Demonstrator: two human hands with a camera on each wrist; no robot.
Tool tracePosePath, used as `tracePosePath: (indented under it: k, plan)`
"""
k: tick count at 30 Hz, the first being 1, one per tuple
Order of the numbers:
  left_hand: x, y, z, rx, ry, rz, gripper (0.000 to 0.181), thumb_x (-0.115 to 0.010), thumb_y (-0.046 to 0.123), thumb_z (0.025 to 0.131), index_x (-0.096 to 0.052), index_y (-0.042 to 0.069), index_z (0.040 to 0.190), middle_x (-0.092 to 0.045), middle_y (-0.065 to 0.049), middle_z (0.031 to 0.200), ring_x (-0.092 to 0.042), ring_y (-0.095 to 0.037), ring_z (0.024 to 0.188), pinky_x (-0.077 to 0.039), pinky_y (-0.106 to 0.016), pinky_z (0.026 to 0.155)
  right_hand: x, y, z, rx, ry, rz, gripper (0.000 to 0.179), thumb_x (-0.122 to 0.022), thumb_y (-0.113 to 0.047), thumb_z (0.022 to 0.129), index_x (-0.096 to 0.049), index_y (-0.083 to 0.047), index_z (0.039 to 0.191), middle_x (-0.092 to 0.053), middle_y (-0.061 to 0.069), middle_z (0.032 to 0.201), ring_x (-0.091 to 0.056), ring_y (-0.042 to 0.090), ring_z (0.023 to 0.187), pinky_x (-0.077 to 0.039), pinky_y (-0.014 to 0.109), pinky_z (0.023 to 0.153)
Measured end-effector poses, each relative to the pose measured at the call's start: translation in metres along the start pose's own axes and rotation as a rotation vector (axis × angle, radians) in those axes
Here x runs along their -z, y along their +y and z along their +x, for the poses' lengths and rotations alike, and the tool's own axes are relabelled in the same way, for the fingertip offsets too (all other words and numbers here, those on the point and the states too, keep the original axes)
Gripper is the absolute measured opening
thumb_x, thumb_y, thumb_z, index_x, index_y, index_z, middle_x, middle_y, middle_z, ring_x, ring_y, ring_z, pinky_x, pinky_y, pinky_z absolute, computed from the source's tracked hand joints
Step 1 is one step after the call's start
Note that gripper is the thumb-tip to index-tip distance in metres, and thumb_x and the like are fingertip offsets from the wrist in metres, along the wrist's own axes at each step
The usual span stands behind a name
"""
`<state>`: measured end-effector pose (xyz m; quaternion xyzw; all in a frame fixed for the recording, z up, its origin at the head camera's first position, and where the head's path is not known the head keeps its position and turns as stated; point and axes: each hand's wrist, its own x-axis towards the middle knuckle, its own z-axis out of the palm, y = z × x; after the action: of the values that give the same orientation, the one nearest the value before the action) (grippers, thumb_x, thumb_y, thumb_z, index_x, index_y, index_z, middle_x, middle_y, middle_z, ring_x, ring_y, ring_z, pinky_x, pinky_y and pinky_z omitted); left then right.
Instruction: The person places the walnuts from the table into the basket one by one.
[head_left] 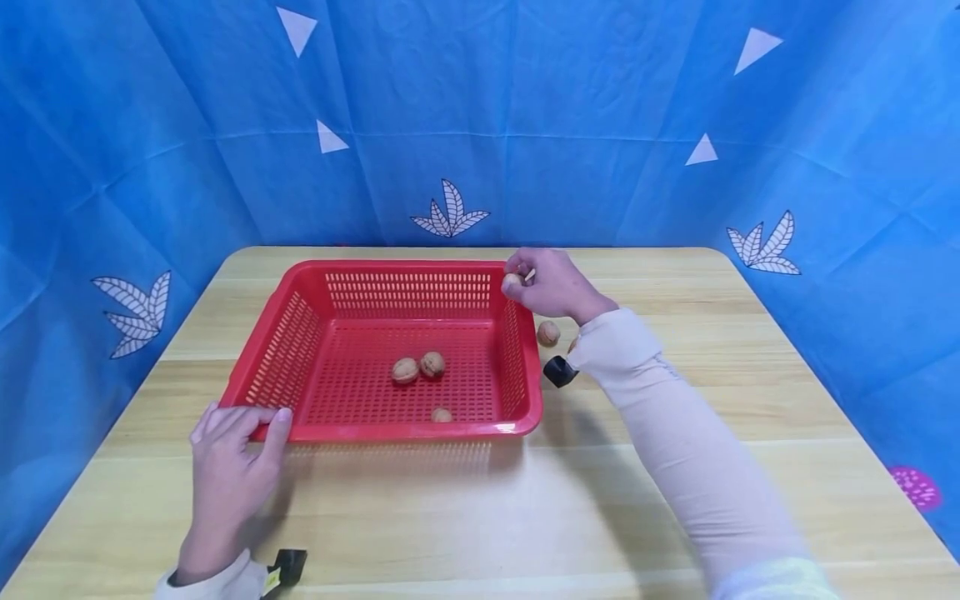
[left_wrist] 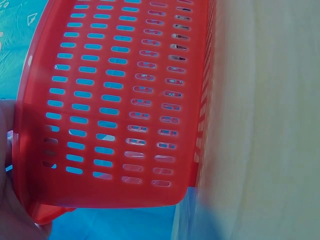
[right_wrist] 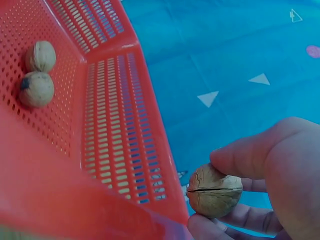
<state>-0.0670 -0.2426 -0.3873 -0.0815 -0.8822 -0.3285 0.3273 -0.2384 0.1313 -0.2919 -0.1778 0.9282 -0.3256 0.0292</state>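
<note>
A red plastic basket (head_left: 412, 432) with slotted walls stands on the table. My left hand (head_left: 232, 471) grips its near left corner, fingers over the rim and thumb along the front. At the far right corner, my right hand (head_left: 553, 285) pinches a walnut (right_wrist: 214, 195) between thumb and fingers, just above the rim; a dark seam crack shows on its shell. Inside the basket lie two walnuts side by side, a left one (head_left: 405, 371) and a right one (head_left: 432, 364). A third walnut (head_left: 442, 414) is partly hidden by the front wall.
Outside the basket's right wall, one walnut (head_left: 548, 333) lies on the wooden table (head_left: 450, 517). Something brownish beside it is mostly covered by the right sleeve (head_left: 622, 350). A blue patterned cloth (head_left: 585, 100) hangs around the table's back and sides.
</note>
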Motion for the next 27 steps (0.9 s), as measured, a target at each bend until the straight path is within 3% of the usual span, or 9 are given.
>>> tracePosePath:
  k: [6,21,27]
  plan:
    - [-0.002,-0.001,0.001,-0.037,0.026,-0.015,0.020,-0.065,0.014,0.085,-0.065,-0.003,0.076,-0.064,-0.022,0.076,-0.052,-0.034,0.081,-0.022,-0.059,0.102,-0.006,-0.006,0.002,0.015,-0.015,-0.001,0.025,-0.065,-0.019,0.091,-0.065,-0.004,0.111,-0.056,0.009,0.088,-0.051,0.023,0.075,-0.043,0.035,0.071]
    - [0.002,0.000,0.000,0.012,-0.009,0.019,0.022,-0.066,0.015,0.086,-0.065,-0.005,0.078,-0.066,-0.025,0.079,-0.053,-0.038,0.086,-0.022,-0.060,0.102,-0.022,-0.015,0.007,0.037,-0.063,-0.020,0.024,-0.066,-0.019,0.092,-0.062,-0.005,0.111,-0.058,0.008,0.083,-0.052,0.022,0.076,-0.045,0.034,0.073]
    - [0.003,-0.001,0.000,-0.011,0.002,-0.005,0.021,-0.065,0.014,0.086,-0.065,-0.005,0.077,-0.065,-0.024,0.078,-0.053,-0.037,0.084,-0.023,-0.058,0.103,-0.024,-0.017,0.009,0.002,-0.085,-0.023,0.029,-0.068,-0.021,0.091,-0.061,-0.006,0.115,-0.061,0.007,0.095,-0.056,0.022,0.086,-0.049,0.034,0.077]
